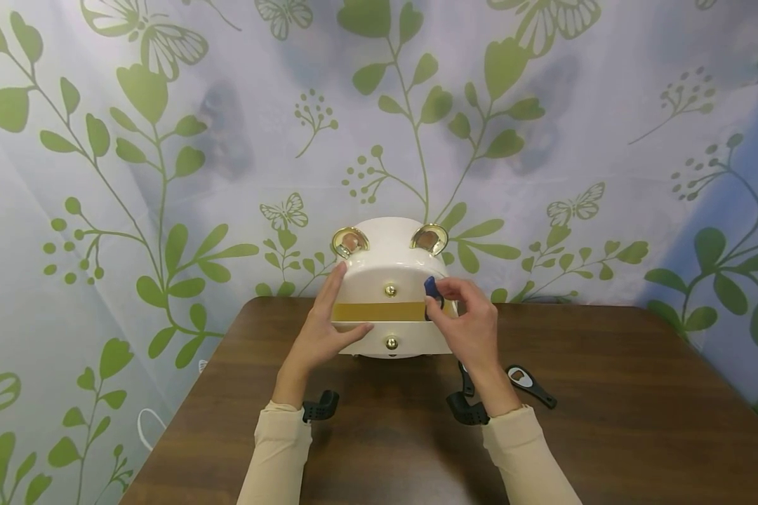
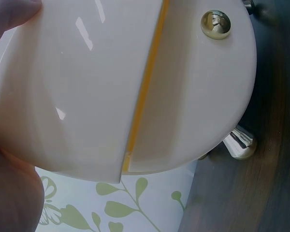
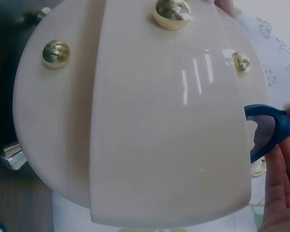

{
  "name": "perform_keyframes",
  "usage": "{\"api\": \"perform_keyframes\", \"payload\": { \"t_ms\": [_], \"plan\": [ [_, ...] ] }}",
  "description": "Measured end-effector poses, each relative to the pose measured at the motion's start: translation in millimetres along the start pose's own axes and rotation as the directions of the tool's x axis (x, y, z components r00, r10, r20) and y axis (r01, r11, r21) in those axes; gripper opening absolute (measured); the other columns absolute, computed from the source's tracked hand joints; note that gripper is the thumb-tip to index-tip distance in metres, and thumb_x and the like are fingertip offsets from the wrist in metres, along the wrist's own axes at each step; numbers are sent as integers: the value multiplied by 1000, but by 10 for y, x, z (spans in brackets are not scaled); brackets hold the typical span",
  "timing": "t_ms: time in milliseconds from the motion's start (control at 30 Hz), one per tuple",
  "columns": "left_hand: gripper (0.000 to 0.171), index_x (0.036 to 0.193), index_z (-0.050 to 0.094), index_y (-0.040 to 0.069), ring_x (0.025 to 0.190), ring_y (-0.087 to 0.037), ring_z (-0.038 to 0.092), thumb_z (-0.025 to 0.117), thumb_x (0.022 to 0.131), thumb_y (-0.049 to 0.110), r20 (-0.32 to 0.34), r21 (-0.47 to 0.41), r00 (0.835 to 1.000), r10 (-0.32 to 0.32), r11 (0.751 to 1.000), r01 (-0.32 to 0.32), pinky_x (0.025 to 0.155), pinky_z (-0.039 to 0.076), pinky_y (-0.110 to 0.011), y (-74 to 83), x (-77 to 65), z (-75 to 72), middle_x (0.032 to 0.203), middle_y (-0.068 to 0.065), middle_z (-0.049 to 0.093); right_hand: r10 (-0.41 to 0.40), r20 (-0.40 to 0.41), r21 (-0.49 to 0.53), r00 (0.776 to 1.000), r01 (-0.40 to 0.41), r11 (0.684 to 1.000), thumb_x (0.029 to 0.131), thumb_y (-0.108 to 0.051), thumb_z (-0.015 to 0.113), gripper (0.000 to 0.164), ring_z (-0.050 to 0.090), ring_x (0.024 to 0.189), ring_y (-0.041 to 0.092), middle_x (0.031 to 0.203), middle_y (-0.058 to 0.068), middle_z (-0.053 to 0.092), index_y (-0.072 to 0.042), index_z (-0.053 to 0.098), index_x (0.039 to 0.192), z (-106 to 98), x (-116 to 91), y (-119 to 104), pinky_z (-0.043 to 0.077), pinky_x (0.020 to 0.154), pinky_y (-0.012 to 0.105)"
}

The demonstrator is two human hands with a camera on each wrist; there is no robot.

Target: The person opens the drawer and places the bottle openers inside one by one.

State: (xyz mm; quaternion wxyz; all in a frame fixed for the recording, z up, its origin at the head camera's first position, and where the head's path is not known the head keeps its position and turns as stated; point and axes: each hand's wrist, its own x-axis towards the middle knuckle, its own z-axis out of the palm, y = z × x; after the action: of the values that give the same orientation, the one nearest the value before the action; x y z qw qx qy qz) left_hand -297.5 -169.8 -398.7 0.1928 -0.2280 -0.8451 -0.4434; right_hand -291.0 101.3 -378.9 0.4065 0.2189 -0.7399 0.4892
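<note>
A white rounded cabinet (image 1: 391, 242) with gold knobs and ear-like gold discs stands on the table. Its middle drawer (image 1: 410, 338) is pulled out, showing a gold-coloured strip behind the front. My left hand (image 1: 321, 335) rests at the drawer's left end, fingers stretched up beside the cabinet and thumb along the top edge. At the right end, my right hand (image 1: 470, 319) pinches a small blue tool (image 3: 275, 126) with a loop-shaped head. The head dips partly behind the drawer front, so its lower part is hidden and its exact kind cannot be told.
On the wooden table (image 1: 606, 365), right of the cabinet, lies a black-handled tool (image 1: 530, 384) with a pale oval head. Another black tool (image 1: 465, 379) is partly covered by the right wrist. A leaf-patterned cloth (image 1: 259, 140) hangs behind.
</note>
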Motion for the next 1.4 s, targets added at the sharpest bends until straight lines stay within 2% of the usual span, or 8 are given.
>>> {"api": "perform_keyframes", "payload": {
  "t_ms": [267, 433, 667, 833, 1000, 1233, 1400],
  "plan": [
    [114, 167, 13, 31, 159, -21, 15, 89, 82, 28, -1, 6, 1000, 12, 1000, -12, 124, 24, -56, 9, 1, -5, 173, 8, 12, 5, 22, -26, 1000, -4, 1000, 80, -3, 85, 25, 70, 91, 26, 101, 11, 75, -2, 74, 103, 7, -3, 15, 51, 86, 15],
    [115, 167, 13, 31, 159, -20, 15, 89, 82, 27, 0, 7, 1000, 14, 1000, -14, 125, 23, -54, 8, 2, -2, 173, 9, 12, 15, 60, -35, 998, -13, 999, 80, -4, 85, 26, 71, 91, 26, 102, 11, 75, -2, 75, 104, 3, -6, 13, 50, 86, 12],
    [115, 167, 14, 29, 159, -21, 15, 89, 81, 26, -3, 4, 1000, 24, 1000, -24, 125, 23, -55, 10, 2, 13, 173, 7, 13, 6, 68, -35, 998, -4, 999, 79, -3, 85, 25, 72, 90, 26, 101, 10, 76, -1, 75, 102, -14, -6, 13, 51, 85, 13],
    [115, 167, 15, 27, 159, -21, 16, 90, 81, 25, -10, 5, 999, 37, 999, -37, 124, 23, -55, 2, 3, 17, 173, 4, 14, 15, 81, -34, 997, -13, 999, 79, -4, 85, 25, 72, 90, 25, 101, 9, 76, -2, 75, 102, -9, -14, -6, 55, 85, 19],
    [114, 167, 14, 28, 159, -21, 16, 90, 81, 25, -11, -3, 999, 30, 1000, -30, 125, 23, -55, 1, -2, 13, 173, 8, 13, 32, 118, -57, 992, -26, 998, 81, -8, 86, 26, 70, 91, 21, 101, 7, 75, -3, 75, 104, 5, -38, -67, 58, 86, 27],
    [115, 167, 14, 31, 159, -20, 16, 90, 82, 25, -9, -11, 1000, 18, 1000, -18, 124, 24, -55, 0, -17, 14, 173, 10, 12, -11, 141, -50, 990, 18, 999, 79, -7, 86, 27, 73, 91, 22, 100, 6, 76, -3, 76, 104, 45, -100, -153, 60, 85, 34],
    [114, 167, 15, 29, 159, -21, 16, 90, 81, 24, -15, -10, 1000, 28, 1000, -28, 124, 24, -55, 7, -17, 16, 173, 8, 13, -31, 149, -23, 988, 35, 999, 79, -7, 86, 25, 74, 89, 21, 98, 6, 77, -4, 76, 102, 74, -137, -206, 61, 83, 35]
  ]
}}
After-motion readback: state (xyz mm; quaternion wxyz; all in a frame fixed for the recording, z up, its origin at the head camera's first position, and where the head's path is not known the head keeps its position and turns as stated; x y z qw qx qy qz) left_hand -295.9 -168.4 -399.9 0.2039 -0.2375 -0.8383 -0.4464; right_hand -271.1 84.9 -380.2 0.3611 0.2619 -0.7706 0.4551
